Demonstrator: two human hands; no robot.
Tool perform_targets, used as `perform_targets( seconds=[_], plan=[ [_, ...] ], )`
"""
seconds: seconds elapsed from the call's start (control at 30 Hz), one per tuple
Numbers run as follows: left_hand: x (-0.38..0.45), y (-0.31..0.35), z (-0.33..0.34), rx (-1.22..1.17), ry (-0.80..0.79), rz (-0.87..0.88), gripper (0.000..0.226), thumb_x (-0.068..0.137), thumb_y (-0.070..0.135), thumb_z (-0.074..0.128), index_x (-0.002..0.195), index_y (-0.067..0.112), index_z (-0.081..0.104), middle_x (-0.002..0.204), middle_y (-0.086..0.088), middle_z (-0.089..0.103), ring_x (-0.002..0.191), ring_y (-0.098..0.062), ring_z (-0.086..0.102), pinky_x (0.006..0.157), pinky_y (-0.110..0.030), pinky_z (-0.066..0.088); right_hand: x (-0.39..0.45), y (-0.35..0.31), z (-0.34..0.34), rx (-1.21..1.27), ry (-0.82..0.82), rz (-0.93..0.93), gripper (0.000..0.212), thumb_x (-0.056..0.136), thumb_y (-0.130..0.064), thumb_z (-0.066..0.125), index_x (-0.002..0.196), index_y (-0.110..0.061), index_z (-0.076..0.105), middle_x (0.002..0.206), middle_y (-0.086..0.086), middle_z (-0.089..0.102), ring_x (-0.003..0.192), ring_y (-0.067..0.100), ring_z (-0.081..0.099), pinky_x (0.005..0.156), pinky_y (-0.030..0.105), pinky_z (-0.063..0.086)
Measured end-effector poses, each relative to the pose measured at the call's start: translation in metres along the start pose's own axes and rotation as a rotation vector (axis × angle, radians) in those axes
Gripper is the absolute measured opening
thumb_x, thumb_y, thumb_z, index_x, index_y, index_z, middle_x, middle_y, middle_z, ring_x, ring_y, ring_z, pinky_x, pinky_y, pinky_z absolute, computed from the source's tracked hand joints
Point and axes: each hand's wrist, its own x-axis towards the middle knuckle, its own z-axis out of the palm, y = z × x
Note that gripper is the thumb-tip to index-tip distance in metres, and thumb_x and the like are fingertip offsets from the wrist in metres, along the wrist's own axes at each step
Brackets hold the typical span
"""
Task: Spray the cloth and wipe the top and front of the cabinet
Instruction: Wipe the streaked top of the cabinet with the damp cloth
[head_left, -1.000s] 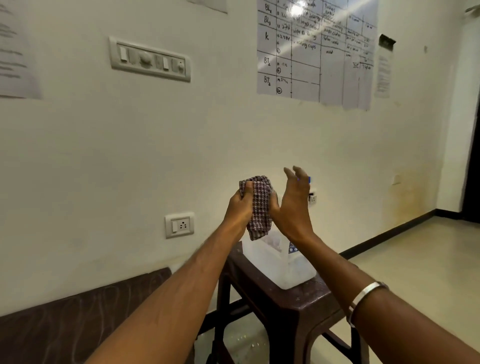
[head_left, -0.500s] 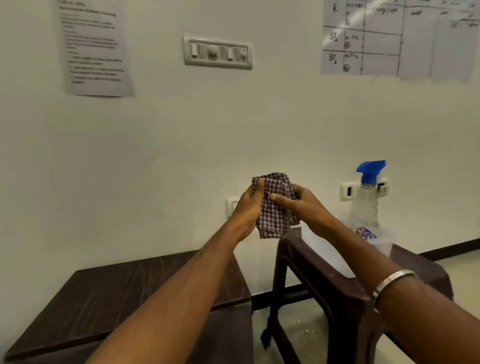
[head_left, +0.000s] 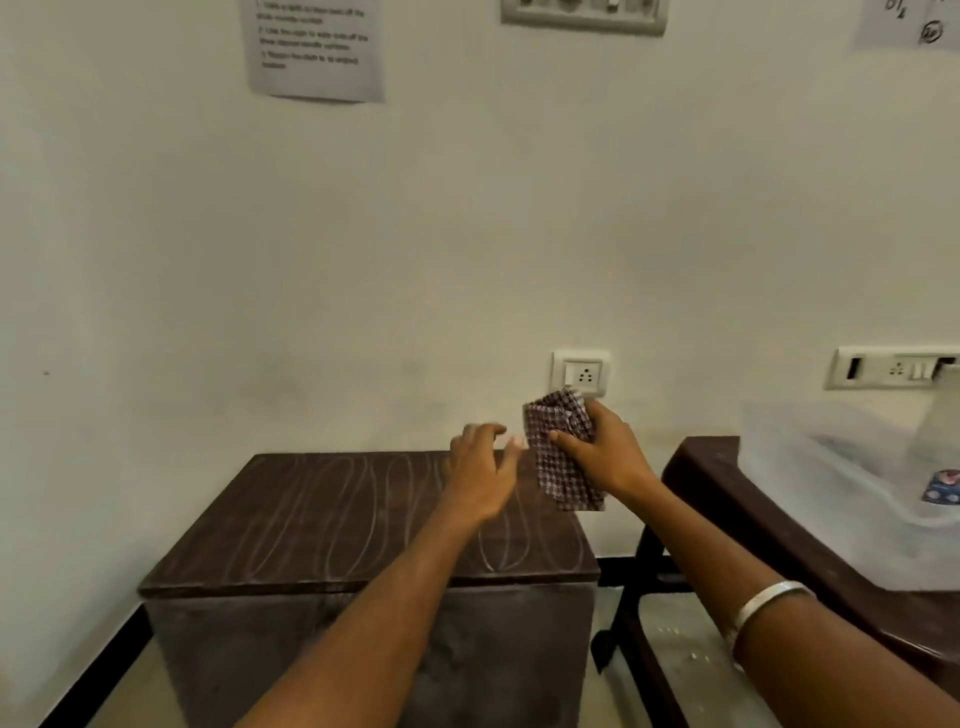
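Note:
A low dark brown cabinet (head_left: 332, 525) stands against the wall, with pale swirl marks across its top and its front face in shadow. My right hand (head_left: 605, 449) grips a folded checked cloth (head_left: 563, 457) above the cabinet's back right corner. My left hand (head_left: 480, 470) hovers just left of the cloth, fingers spread, holding nothing. The spray bottle (head_left: 940, 431) is blurred at the right edge, standing in a clear plastic tub (head_left: 810, 467).
A dark brown stool (head_left: 727, 499) to the right of the cabinet carries the tub. A narrow gap of floor separates stool and cabinet. Wall sockets (head_left: 582, 373) sit just behind the cloth, and a paper notice (head_left: 317, 47) hangs higher up.
The view has swung left and down onto the cabinet. My left hand has let go of the cloth and opened; my right hand alone holds it now, lower and over the cabinet.

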Motion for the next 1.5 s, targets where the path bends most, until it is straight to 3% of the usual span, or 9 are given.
perform_targets(
  seconds=[0.17,0.33,0.53,0.7,0.87,1.13,1.33,1.4,1.5],
  plan=[
    [-0.032,-0.074,0.016,0.291,0.014,0.072,0.047,0.095,0.048,0.036,0.13,0.019,0.048,0.131,0.001,0.047,0.126,-0.017,0.037,0.109,-0.037,0.03,0.017,0.042,0.032,-0.313,-0.064,0.044,0.03,0.091,-0.031,0.063,0.115,-0.017,0.052,0.112,0.011,0.067,0.097,0.029,0.064,0.08,0.04,0.055],
    [-0.047,-0.109,0.036,0.365,0.013,0.069,0.052,0.094,0.049,0.033,0.135,0.019,0.046,0.139,0.0,0.044,0.133,-0.018,0.034,0.117,-0.038,0.019,0.035,0.073,0.064,-0.658,-0.103,-0.008,0.021,0.094,-0.023,0.053,0.113,-0.017,0.046,0.105,0.013,0.066,0.087,0.032,0.063,0.07,0.039,0.052],
    [-0.045,-0.133,0.058,0.4,0.028,0.071,0.06,0.093,0.053,0.028,0.137,0.018,0.047,0.144,0.001,0.045,0.137,-0.017,0.033,0.12,-0.039,0.011,0.075,0.094,0.091,-0.829,-0.045,-0.015,0.018,0.093,-0.015,0.048,0.111,-0.017,0.048,0.104,0.008,0.065,0.087,0.031,0.062,0.063,0.035,0.041],
    [-0.041,-0.143,0.068,0.497,-0.039,0.056,0.065,0.094,0.055,0.019,0.125,0.017,0.062,0.13,-0.001,0.061,0.123,-0.019,0.055,0.109,-0.039,0.019,0.123,0.127,0.106,-0.828,0.037,-0.003,0.018,0.094,-0.018,0.054,0.111,-0.015,0.053,0.105,0.008,0.063,0.091,0.029,0.061,0.063,0.035,0.041],
    [-0.039,-0.148,0.074,0.536,0.019,0.029,0.071,0.093,0.057,0.016,0.124,0.013,0.063,0.127,-0.003,0.063,0.121,-0.021,0.057,0.109,-0.04,0.02,0.16,0.161,0.126,-0.877,0.044,-0.026,0.024,0.092,-0.014,0.054,0.116,-0.014,0.054,0.113,0.01,0.056,0.099,0.031,0.056,0.069,0.038,0.046],
    [-0.036,-0.149,0.076,0.562,0.103,0.103,0.057,0.08,0.053,0.046,0.118,0.015,0.066,0.121,-0.001,0.066,0.117,-0.021,0.059,0.107,-0.043,0.026,0.188,0.197,0.142,-0.718,0.009,0.127,0.036,0.087,-0.039,0.063,0.109,-0.01,0.064,0.114,0.011,0.059,0.106,0.033,0.055,0.086,0.039,0.044],
    [-0.038,-0.149,0.076,0.543,0.118,0.12,0.057,0.083,0.052,0.045,0.122,0.015,0.064,0.124,0.0,0.063,0.121,-0.019,0.055,0.109,-0.044,0.026,0.188,0.201,0.122,-0.366,-0.396,0.205,0.045,0.089,-0.027,0.056,0.133,-0.016,0.055,0.136,0.01,0.051,0.11,0.024,0.052,0.088,0.028,0.038],
    [-0.038,-0.149,0.076,0.537,0.12,0.122,0.057,0.083,0.051,0.045,0.122,0.014,0.064,0.124,0.0,0.063,0.121,-0.019,0.055,0.109,-0.044,0.026,0.187,0.201,0.111,-0.418,-0.49,0.218,0.056,0.09,-0.033,0.056,0.145,-0.03,0.042,0.143,0.007,0.049,0.121,0.026,0.049,0.096,0.031,0.038],
    [-0.038,-0.148,0.076,0.526,0.122,0.122,0.056,0.083,0.051,0.046,0.121,0.014,0.064,0.123,0.0,0.064,0.12,-0.019,0.056,0.109,-0.044,0.026,0.186,0.203,0.119,-0.634,-0.43,0.175,0.058,0.092,-0.049,0.047,0.147,-0.039,0.032,0.153,0.001,0.039,0.135,0.032,0.037,0.11,0.043,0.032]
  ],
)
